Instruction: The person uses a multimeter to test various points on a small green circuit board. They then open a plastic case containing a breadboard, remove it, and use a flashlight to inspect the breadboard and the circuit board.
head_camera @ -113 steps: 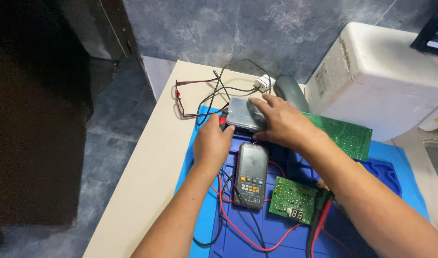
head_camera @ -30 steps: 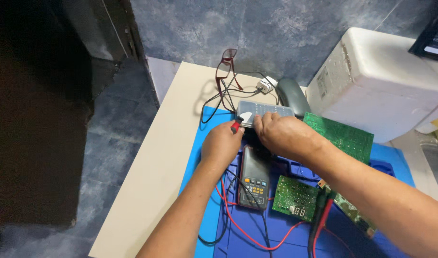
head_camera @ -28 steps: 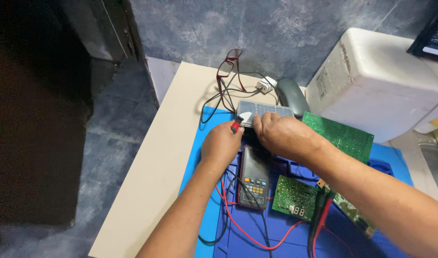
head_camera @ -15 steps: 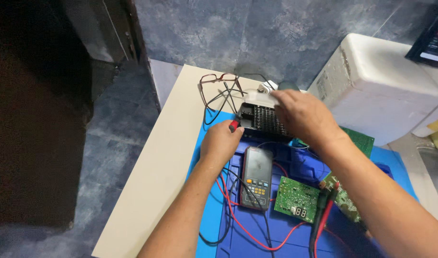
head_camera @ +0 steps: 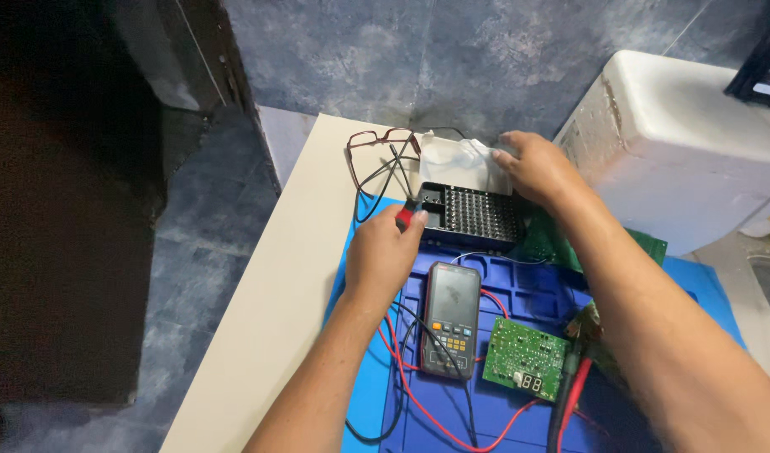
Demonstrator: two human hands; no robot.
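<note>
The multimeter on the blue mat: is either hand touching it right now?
No. The multimeter lies free on the blue mat; the left hand holds a red-tipped probe above it, and the right hand is at the white cloth.

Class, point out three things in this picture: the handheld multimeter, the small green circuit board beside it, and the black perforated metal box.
multimeter (head_camera: 450, 315), head view, on its dark screen.
small green circuit board (head_camera: 523, 356), head view, on its middle.
black perforated metal box (head_camera: 477, 216), head view, on its perforated top.

One head-worn camera looks steeply down, close over the blue work mat (head_camera: 536, 294).
</note>
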